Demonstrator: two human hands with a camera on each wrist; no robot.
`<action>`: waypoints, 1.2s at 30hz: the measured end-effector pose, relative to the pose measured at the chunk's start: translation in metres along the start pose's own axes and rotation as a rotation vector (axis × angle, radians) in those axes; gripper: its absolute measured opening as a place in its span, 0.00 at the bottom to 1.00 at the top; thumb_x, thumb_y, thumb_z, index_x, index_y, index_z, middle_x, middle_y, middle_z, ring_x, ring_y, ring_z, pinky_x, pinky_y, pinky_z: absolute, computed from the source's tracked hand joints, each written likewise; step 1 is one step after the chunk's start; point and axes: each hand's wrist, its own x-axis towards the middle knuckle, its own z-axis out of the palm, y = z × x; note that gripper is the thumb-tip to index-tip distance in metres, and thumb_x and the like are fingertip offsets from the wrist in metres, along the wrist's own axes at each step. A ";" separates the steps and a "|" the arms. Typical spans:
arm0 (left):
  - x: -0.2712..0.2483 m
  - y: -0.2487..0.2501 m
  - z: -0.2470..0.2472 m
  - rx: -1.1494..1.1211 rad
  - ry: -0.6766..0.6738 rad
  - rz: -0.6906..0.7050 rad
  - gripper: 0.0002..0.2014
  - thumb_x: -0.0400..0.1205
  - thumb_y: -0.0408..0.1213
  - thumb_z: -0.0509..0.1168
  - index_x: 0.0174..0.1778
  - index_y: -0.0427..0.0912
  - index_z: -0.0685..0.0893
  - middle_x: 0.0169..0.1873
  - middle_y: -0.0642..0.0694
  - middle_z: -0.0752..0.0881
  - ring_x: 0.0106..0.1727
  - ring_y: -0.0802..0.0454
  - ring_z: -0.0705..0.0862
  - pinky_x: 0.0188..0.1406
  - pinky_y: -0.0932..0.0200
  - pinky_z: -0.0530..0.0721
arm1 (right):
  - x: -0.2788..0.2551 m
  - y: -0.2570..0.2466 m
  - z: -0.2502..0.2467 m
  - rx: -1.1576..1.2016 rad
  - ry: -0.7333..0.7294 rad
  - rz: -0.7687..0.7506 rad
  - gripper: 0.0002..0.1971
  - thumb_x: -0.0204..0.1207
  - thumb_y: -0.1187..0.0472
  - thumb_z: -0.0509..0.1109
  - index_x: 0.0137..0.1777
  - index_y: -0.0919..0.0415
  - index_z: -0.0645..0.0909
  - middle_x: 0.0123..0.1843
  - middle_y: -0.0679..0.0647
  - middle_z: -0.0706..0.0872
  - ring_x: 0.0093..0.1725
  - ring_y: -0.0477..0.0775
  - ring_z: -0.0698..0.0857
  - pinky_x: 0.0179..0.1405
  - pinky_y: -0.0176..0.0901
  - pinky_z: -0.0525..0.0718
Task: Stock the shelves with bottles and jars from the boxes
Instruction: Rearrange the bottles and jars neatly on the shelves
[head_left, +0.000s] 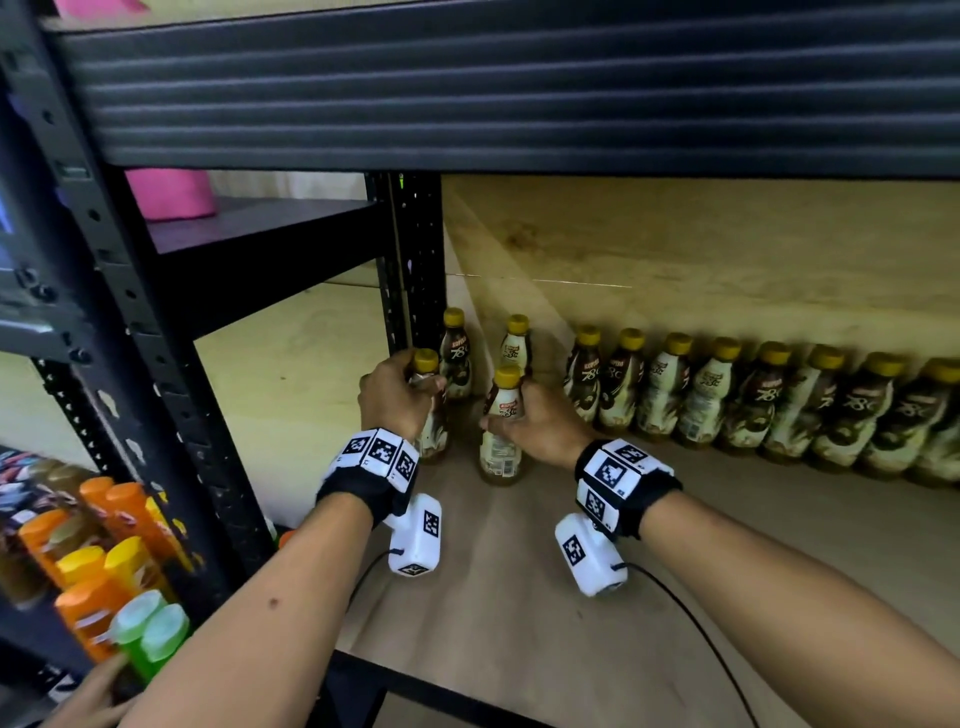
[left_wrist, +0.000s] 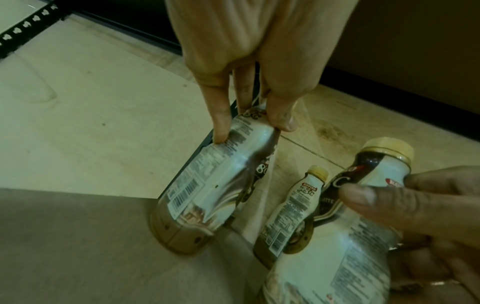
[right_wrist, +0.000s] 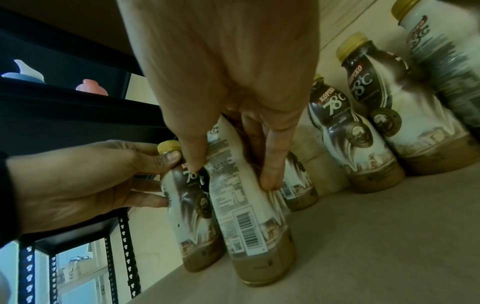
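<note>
Two coffee bottles with yellow caps stand side by side at the left end of the pale shelf board (head_left: 519, 597). My left hand (head_left: 415, 389) grips the left bottle (head_left: 434, 441) near its neck; the left wrist view shows its fingers (left_wrist: 221, 131) and thumb pinching that bottle (left_wrist: 207, 185). Around the right bottle (head_left: 498, 441) my right hand (head_left: 506, 415) is wrapped, with its fingers (right_wrist: 270, 174) on the label of this bottle (right_wrist: 246, 216). Both bases touch the board. Two more bottles (head_left: 456, 353) stand just behind.
Several identical bottles (head_left: 753, 400) line the back of the shelf to the right. A black upright (head_left: 415, 260) stands close to the left bottle and a black beam (head_left: 519, 104) hangs overhead. Orange, yellow and green capped bottles (head_left: 119, 571) sit lower left, near another hand (head_left: 88, 691).
</note>
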 end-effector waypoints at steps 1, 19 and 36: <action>0.000 0.001 0.000 0.001 0.001 0.006 0.12 0.74 0.42 0.74 0.53 0.52 0.87 0.49 0.47 0.91 0.56 0.39 0.86 0.59 0.49 0.83 | 0.000 -0.002 0.001 0.010 -0.003 0.007 0.19 0.71 0.45 0.76 0.56 0.54 0.80 0.53 0.49 0.89 0.53 0.51 0.87 0.57 0.51 0.86; 0.003 0.047 -0.020 0.089 0.093 0.130 0.22 0.76 0.45 0.71 0.66 0.45 0.79 0.57 0.40 0.88 0.58 0.36 0.84 0.51 0.51 0.81 | -0.008 -0.005 -0.052 -0.181 0.240 -0.113 0.25 0.76 0.48 0.74 0.67 0.60 0.77 0.63 0.57 0.85 0.60 0.59 0.85 0.56 0.50 0.84; 0.004 0.115 0.162 -0.072 -0.410 -0.057 0.16 0.81 0.43 0.64 0.62 0.39 0.74 0.57 0.32 0.81 0.57 0.34 0.82 0.51 0.51 0.79 | -0.062 0.073 -0.092 -0.554 0.001 -0.043 0.27 0.71 0.70 0.69 0.66 0.55 0.62 0.50 0.59 0.83 0.48 0.64 0.85 0.40 0.54 0.83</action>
